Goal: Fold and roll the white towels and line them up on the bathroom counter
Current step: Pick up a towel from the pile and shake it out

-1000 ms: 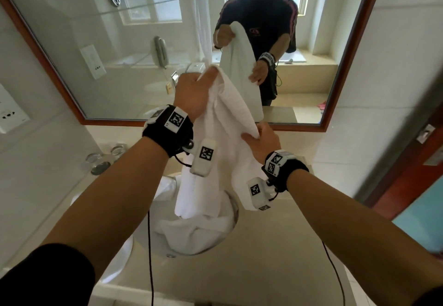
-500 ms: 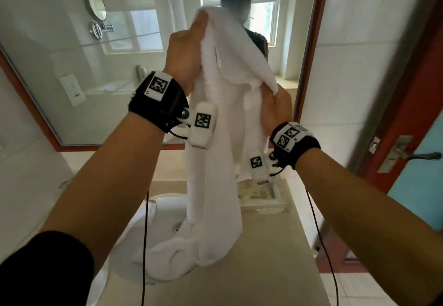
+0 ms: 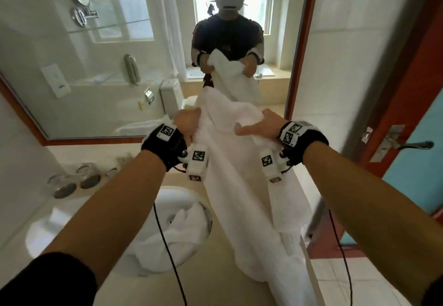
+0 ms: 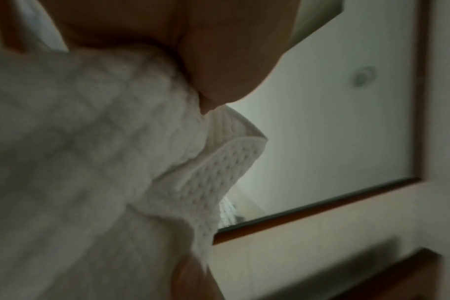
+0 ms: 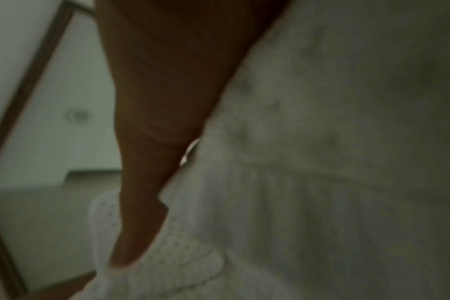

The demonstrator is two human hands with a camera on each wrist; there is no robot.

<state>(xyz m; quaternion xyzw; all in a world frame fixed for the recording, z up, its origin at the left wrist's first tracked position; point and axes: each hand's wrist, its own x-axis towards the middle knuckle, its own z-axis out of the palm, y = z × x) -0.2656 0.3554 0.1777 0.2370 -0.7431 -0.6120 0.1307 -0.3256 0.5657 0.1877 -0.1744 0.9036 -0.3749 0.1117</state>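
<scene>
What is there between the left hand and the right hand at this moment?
In the head view, only the white towel lies between them: its bunched top edge runs from the left hand to the right hand; both grip it.

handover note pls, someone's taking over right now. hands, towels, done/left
Left hand: grips the top edge of the held towel at its left end.
Right hand: grips the same edge at its right end.
The held towel hangs open between the hands, its lower end draped on the counter near the right edge.
A second towel lies crumpled in the sink.
Done: one towel lifted and spread. No rolled towel in view.
Left: fold and roll this one, then the one in the sink, and line them up on the counter.
</scene>
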